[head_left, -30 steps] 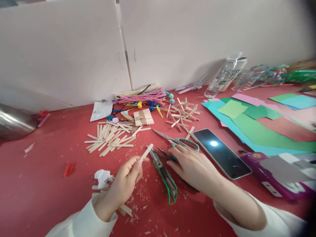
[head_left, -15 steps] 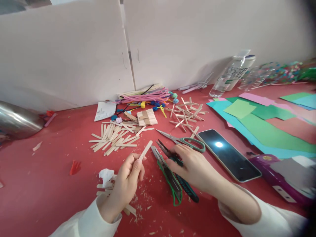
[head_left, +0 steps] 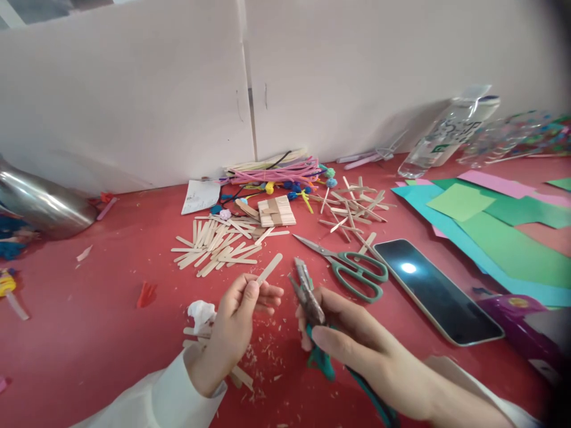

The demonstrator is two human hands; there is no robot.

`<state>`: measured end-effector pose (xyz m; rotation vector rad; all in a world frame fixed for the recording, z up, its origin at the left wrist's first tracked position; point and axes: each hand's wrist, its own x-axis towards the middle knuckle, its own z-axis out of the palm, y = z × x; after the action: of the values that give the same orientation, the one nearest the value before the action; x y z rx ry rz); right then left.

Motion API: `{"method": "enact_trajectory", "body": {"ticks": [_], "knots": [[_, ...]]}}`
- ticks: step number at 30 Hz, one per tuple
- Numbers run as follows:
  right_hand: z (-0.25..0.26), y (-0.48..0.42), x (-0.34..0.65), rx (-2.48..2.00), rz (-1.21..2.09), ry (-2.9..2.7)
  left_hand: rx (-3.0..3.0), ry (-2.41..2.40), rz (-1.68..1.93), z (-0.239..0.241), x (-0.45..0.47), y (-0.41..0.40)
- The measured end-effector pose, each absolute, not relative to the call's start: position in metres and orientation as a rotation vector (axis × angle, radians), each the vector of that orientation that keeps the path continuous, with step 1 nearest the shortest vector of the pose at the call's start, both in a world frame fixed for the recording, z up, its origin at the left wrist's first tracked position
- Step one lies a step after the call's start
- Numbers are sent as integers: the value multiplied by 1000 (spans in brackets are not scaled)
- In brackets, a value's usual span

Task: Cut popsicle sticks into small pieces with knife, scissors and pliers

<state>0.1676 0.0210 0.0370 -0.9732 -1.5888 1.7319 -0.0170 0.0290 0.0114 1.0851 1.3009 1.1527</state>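
My left hand (head_left: pixel 232 321) pinches a wooden craft stick (head_left: pixel 271 267) between thumb and fingers, its rounded end pointing away from me. In my right hand (head_left: pixel 370 342) is a pair of pliers (head_left: pixel 312 306) with green and black handles, thumb on top and fingers curled around. A utility knife (head_left: pixel 302 268) shows behind the jaws; most of it is hidden, and I cannot tell whether the hand touches it. Grey-green scissors (head_left: pixel 331 256) lie just beyond my right hand. Under my left wrist are more sticks (head_left: pixel 243 375) and a crumpled white tissue (head_left: pixel 201 313).
Loose craft sticks (head_left: pixel 209 241) and a bundled stack (head_left: pixel 276 212) lie ahead, with pipe cleaners (head_left: pixel 276 172) behind. To the right are a phone (head_left: pixel 439 294), coloured paper (head_left: pixel 513 249), a purple device (head_left: pixel 513 306) and a bottle (head_left: pixel 439 142). A metal vessel (head_left: pixel 49 202) lies left.
My right hand has closed around the pliers and lifted them, turning and moving nearer to me. My left hand still holds the stick, its other fingers now more extended. The view has shifted left.
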Motion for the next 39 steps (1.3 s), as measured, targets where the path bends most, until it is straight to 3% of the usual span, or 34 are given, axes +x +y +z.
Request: {"method": "enact_trajectory", "body": {"ticks": [6,18,26,39], "knots": [[37,9,155,-986,1562,-1794,1066,1315,1192,11,-15,31],[38,16,154,-1043,1825,-1649,1145,1131,1056,20,-16,20],[42,24,147,-805,2052,-1443,1063,898,972,25,-3,16],[29,16,155,-785,1978,-1635,903,881,1109,34,-1,17]]}}
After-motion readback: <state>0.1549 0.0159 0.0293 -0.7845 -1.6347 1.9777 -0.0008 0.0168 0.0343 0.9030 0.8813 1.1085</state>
